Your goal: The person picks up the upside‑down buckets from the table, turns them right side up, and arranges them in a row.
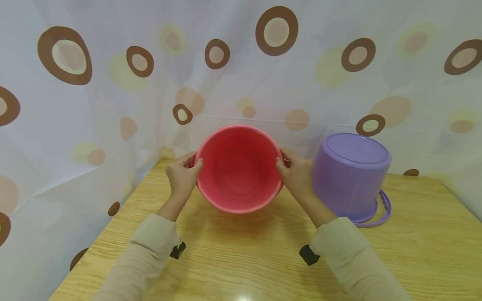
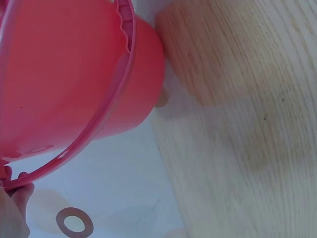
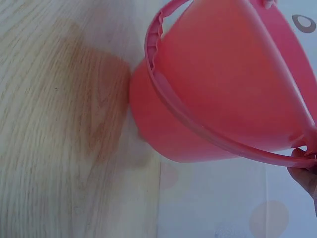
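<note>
A red plastic bucket (image 1: pixel 241 171) is held tilted in the middle of the head view, its open mouth facing the camera and its inside bare. My left hand (image 1: pixel 182 173) grips the rim on the left side, thumb over the edge. On the opposite side my right hand (image 1: pixel 297 172) holds the rim the same way. Both wrist views show the bucket's handle (image 2: pixel 96 119) hanging along its outer wall, with fingers at the handle's joint. In the right wrist view the bucket's lower end (image 3: pixel 158 119) is close to the table; whether it touches cannot be told.
A purple bucket (image 1: pixel 350 179) stands upside down on the wooden table (image 1: pixel 233 251), right of my right hand. Its handle (image 1: pixel 385 209) lies on the tabletop. A white curtain (image 1: pixel 241 88) with brown rings hangs behind and along the left side.
</note>
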Demonstrator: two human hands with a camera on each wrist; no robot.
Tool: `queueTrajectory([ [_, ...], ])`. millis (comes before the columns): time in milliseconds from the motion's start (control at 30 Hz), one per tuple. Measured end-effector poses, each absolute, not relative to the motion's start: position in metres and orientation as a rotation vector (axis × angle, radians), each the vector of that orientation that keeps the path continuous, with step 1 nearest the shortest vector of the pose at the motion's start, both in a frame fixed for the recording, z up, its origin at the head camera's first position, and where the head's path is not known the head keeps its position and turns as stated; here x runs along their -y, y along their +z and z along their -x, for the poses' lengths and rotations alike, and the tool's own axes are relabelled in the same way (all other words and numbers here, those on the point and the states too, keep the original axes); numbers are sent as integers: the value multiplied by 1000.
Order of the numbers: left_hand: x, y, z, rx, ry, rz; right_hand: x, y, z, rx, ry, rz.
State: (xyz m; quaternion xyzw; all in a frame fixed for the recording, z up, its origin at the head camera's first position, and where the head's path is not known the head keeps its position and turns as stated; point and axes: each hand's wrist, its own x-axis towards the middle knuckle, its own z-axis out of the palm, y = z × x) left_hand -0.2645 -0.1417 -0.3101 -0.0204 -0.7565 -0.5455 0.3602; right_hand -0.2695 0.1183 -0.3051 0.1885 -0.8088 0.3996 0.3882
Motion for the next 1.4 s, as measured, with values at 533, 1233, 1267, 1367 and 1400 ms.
queueTrajectory([
  [533, 144, -295, 270, 2095, -1541, -83, -125, -288, 269, 2292, 1181, -289],
  [1233, 143, -299, 279, 2050, -1641, -29, -122, -304, 271, 2340, 1759, -142],
  [1267, 143, -300, 280, 2052, -1645, -29, -122, -305, 272, 2336, 1766, -139],
  [1367, 143, -302, 282, 2046, -1662, -23, -122, -307, 274, 2303, 1793, -128],
  [1400, 143, -302, 282, 2039, -1668, -19, -122, -307, 275, 2292, 1802, -124],
])
